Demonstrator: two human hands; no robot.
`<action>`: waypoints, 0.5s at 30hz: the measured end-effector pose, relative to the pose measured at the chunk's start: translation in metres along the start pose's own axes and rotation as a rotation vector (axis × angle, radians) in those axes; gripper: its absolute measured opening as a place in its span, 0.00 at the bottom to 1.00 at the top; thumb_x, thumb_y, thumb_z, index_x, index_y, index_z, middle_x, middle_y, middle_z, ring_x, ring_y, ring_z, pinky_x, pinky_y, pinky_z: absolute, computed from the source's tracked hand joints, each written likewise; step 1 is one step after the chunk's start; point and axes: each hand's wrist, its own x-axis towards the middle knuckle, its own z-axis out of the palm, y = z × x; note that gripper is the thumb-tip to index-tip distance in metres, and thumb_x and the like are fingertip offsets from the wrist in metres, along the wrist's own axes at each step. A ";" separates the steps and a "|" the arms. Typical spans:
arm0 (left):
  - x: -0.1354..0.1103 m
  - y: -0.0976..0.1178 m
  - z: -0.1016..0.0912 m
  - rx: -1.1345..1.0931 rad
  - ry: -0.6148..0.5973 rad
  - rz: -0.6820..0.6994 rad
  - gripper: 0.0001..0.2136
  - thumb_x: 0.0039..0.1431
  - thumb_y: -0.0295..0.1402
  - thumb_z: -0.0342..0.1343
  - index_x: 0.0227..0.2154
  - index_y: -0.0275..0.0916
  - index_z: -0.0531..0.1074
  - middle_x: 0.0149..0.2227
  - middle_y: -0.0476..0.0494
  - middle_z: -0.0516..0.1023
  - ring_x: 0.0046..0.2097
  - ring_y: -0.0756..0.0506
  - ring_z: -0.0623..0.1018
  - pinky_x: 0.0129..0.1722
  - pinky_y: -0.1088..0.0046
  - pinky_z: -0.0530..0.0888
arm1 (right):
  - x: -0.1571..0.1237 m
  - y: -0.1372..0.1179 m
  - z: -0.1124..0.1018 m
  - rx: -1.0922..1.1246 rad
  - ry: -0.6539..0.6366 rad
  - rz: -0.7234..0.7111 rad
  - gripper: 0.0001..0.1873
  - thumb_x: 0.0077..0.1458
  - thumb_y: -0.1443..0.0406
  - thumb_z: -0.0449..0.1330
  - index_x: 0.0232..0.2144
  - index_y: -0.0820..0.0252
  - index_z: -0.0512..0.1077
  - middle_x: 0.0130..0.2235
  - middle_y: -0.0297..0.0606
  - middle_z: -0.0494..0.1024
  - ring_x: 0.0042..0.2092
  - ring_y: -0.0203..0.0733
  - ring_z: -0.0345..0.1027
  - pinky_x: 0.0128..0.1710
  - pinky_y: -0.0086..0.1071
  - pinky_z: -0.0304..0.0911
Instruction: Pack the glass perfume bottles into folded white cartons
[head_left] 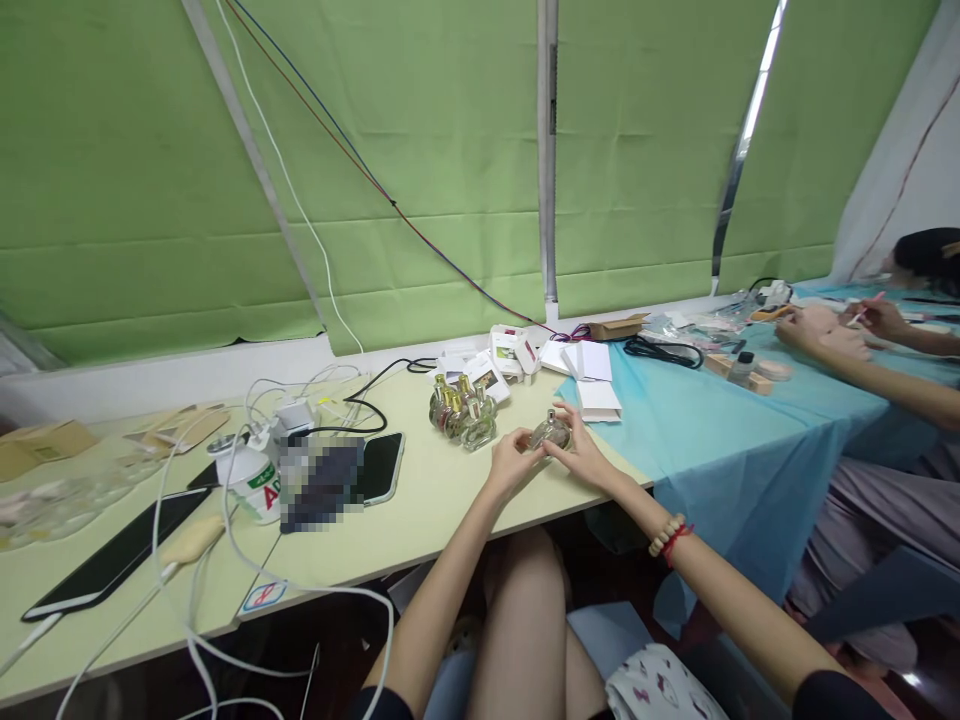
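Note:
A small clear glass perfume bottle (551,431) stands near the table's front edge, its narrow neck pointing up. My left hand (516,455) grips it from the left, fingers closed against the glass. From the right, my right hand (583,452) holds the same bottle, with fingers around its side and near the top. To the left is a cluster of similar perfume bottles (463,412), several with gold-coloured tops. Behind them lie small white boxes (504,352), some with pictures on them. White open boxes (598,400) sit just behind my right hand.
On the left are a phone (381,468), a white bottle (247,482), a dark tablet (116,555) and looping white cables (300,588). A blue cloth (720,425) covers the table at right, with a black cable coil (664,350). Another person's hands (806,328) work farther right.

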 end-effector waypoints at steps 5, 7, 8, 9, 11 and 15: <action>0.000 -0.001 0.000 -0.052 -0.038 0.019 0.13 0.43 0.41 0.62 0.26 0.36 0.72 0.22 0.51 0.66 0.27 0.52 0.64 0.29 0.75 0.63 | 0.005 -0.004 0.011 -0.085 0.130 -0.126 0.18 0.59 0.59 0.51 0.50 0.58 0.63 0.50 0.45 0.69 0.52 0.45 0.64 0.52 0.41 0.61; -0.001 0.001 0.000 -0.115 -0.051 0.003 0.15 0.41 0.43 0.63 0.25 0.35 0.72 0.22 0.52 0.65 0.26 0.53 0.62 0.27 0.76 0.60 | 0.009 -0.001 0.015 -0.048 0.220 -0.115 0.14 0.60 0.59 0.50 0.45 0.58 0.67 0.45 0.44 0.73 0.47 0.45 0.68 0.48 0.40 0.63; -0.001 0.002 0.000 -0.153 -0.058 -0.009 0.16 0.39 0.43 0.64 0.26 0.35 0.73 0.22 0.52 0.65 0.25 0.53 0.62 0.27 0.76 0.60 | 0.010 0.000 0.017 -0.029 0.250 -0.107 0.13 0.60 0.59 0.50 0.43 0.58 0.68 0.44 0.44 0.74 0.46 0.45 0.69 0.47 0.39 0.64; -0.001 0.003 0.000 -0.188 -0.068 -0.023 0.17 0.37 0.43 0.65 0.26 0.35 0.73 0.21 0.52 0.64 0.25 0.53 0.62 0.27 0.76 0.59 | 0.010 0.001 0.018 -0.014 0.265 -0.101 0.13 0.59 0.59 0.50 0.42 0.58 0.68 0.43 0.43 0.75 0.45 0.45 0.69 0.46 0.39 0.65; -0.002 0.003 0.000 -0.242 -0.078 -0.049 0.18 0.34 0.43 0.67 0.25 0.34 0.73 0.21 0.53 0.64 0.25 0.54 0.61 0.26 0.76 0.58 | 0.010 0.002 0.019 0.010 0.260 -0.094 0.13 0.59 0.59 0.50 0.42 0.58 0.68 0.42 0.42 0.75 0.44 0.45 0.70 0.44 0.38 0.65; -0.001 0.001 0.001 -0.257 -0.069 -0.046 0.18 0.33 0.41 0.68 0.25 0.34 0.72 0.21 0.54 0.62 0.24 0.54 0.61 0.25 0.76 0.58 | 0.009 0.002 0.015 0.057 0.228 -0.104 0.12 0.59 0.59 0.52 0.41 0.57 0.68 0.42 0.41 0.76 0.45 0.45 0.71 0.46 0.40 0.65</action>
